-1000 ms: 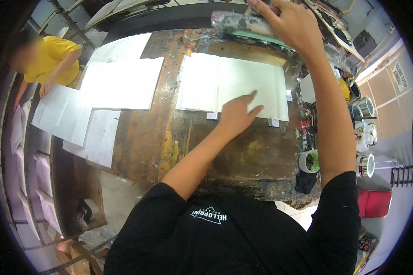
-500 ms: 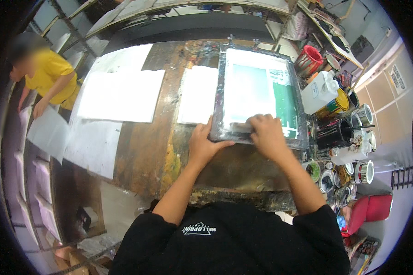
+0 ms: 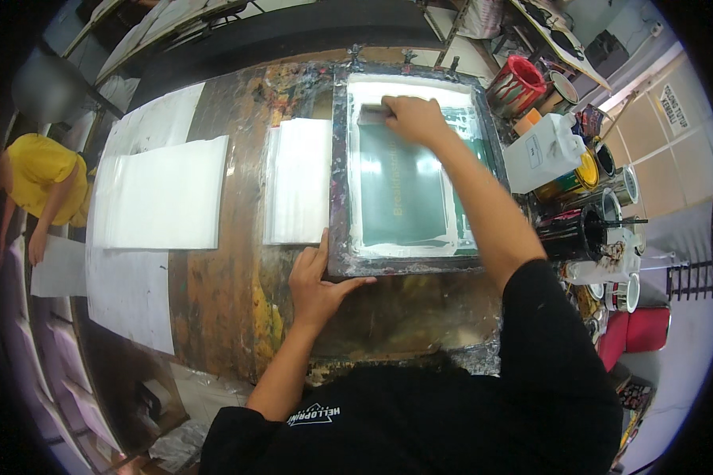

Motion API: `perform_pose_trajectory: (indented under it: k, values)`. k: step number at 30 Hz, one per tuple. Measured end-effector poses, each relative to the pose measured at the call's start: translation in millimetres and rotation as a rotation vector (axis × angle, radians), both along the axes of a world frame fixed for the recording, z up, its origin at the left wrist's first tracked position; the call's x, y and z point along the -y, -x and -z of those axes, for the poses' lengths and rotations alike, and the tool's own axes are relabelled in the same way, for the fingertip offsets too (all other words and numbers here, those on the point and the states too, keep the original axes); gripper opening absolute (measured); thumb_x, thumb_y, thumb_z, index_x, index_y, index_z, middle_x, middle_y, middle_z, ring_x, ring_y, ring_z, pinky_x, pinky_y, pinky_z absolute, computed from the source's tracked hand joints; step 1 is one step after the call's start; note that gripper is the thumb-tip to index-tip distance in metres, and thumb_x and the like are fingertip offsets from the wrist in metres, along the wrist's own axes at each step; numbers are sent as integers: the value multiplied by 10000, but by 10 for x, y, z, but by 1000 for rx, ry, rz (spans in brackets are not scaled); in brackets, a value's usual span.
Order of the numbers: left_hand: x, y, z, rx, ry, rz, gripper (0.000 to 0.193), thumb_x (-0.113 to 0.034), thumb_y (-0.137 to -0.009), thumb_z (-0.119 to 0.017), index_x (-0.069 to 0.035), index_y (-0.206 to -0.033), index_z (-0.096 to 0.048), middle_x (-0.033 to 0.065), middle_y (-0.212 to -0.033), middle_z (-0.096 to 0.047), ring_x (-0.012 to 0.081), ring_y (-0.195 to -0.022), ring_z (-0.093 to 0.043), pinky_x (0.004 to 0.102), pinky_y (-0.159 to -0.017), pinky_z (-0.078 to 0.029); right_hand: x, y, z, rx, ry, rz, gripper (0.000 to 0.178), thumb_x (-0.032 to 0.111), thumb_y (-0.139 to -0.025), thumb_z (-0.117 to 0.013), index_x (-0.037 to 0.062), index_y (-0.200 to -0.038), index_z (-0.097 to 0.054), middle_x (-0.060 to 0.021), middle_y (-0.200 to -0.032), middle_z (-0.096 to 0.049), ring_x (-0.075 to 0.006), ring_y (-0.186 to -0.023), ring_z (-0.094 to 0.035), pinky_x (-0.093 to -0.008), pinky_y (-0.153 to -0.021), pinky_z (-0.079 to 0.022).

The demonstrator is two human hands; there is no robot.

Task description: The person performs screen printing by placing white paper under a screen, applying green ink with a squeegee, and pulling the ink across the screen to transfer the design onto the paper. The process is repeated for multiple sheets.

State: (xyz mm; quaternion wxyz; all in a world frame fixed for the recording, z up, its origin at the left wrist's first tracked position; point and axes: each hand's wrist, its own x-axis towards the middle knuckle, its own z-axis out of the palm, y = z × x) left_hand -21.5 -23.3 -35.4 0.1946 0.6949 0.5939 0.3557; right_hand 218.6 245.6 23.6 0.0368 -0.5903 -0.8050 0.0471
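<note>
A dark-framed printing screen (image 3: 339, 170) lies on the table in front of me, with green mesh (image 3: 404, 186) bordered in white. My right hand (image 3: 417, 120) is closed around a squeegee (image 3: 372, 115) at the mesh's far left part. Most of the grip is hidden behind the fingers. At the frame's near left corner rests my left hand (image 3: 312, 281), thumb stretched along the near edge and fingers pointing up the left side. Just left of the screen is a stack of white paper (image 3: 303, 182).
A larger paper stack (image 3: 162, 194) lies on sheets at the table's left. Ink cans, including a red bucket (image 3: 518, 81), and a white jug (image 3: 543, 150) crowd the right side. Clamps (image 3: 408, 58) stand at the screen's far edge. Another person (image 3: 43, 174) in yellow holds a sheet (image 3: 59, 265).
My right hand has carried the squeegee from the screen's near edge to its far side, leaving the mesh more in view. The left hand stays at the corner. The whole view has shifted.
</note>
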Motion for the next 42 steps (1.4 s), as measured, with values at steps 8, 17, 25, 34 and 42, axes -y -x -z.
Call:
perform_pose_trajectory:
  k: [8,17,25,34,42]
  values:
    - [48,-15,-12,27,-61,6,1099,-371,-644,-982,29,-1535,-478,220,-1095,-724,345,-951,-681,416,-875,-522,40,28,132,42,-197,6,341,270,-883,-672,160,-1206,-673,-116,-1087,-719,-337,-1053,-702,-565,-891,-505]
    - [0,-49,-92,307,1,59,992,-314,-762,-949,70,-1529,-452,202,-1172,-722,238,-1007,-711,351,-857,-557,2231,114,-335,-8,-129,-44,353,304,-852,-745,57,-1034,-572,-131,-949,-652,-351,-916,-659,-508,-791,-475]
    - [-367,-353,-805,629,-329,69,890,-299,-901,-847,72,-1566,-386,145,-1111,-624,212,-967,-590,336,-847,-506,1927,212,-1333,-133,-829,-77,492,563,-907,-706,88,-819,-614,-64,-768,-568,-291,-805,-582,-456,-793,-362]
    - [-495,59,-196,-288,153,-270,361,-151,-962,-687,66,-1241,-617,256,-1105,-645,434,-1019,-629,529,-886,-504,1277,203,-2182,-256,-830,-68,666,667,-962,-592,20,-852,-701,-133,-635,-651,-393,-619,-653,-447,-629,-513]
    - [-629,-134,-609,122,52,-240,230,-171,-972,-676,54,-959,-723,239,-885,-731,359,-828,-719,457,-764,-536,1099,222,-2428,-251,-577,70,790,720,-985,-474,29,-679,-707,-123,-588,-630,-256,-579,-629,-411,-585,-493]
